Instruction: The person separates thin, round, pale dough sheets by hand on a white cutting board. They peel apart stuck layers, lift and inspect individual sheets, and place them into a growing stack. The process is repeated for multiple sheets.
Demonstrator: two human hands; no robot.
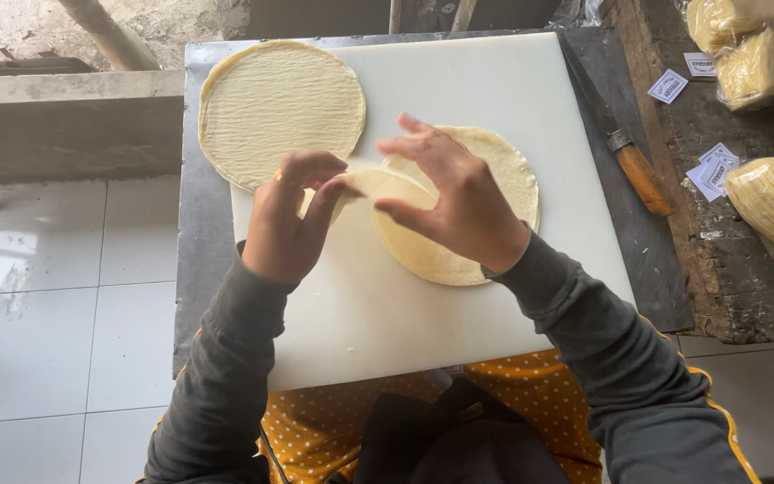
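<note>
the left hand (290, 218) pinches the near edge of a thin, round, pale yellow dough sheet (405, 235) between thumb and fingertips, lifting that edge slightly off the stack beneath it, seemingly to peel one layer free without tearing it. the right hand (459, 202) hovers over the same sheet with its thumb and forefinger closing on the rim and the other fingers spread upward, apparently steadying the sheet from the opposite side. this sheet sits on top of a small stack of round pale wrappers (503, 170) lying near the middle of a large white plastic cutting board (378, 314), which gives a smooth, flat surface for separating them. a second, wider round sheet with a fine ribbed texture (281, 109) lies flat at the far left corner of the board, well apart from the hands. the board rests on a grey metal table (203, 269). a knife with a wooden handle (624, 148) lies just beside the board's right edge, within easy reach of the right hand. further right, on a rough dark wooden surface (727, 269), lie clear bags of stacked yellow wrappers (763, 63) and a few small white paper labels (709, 166).
</note>
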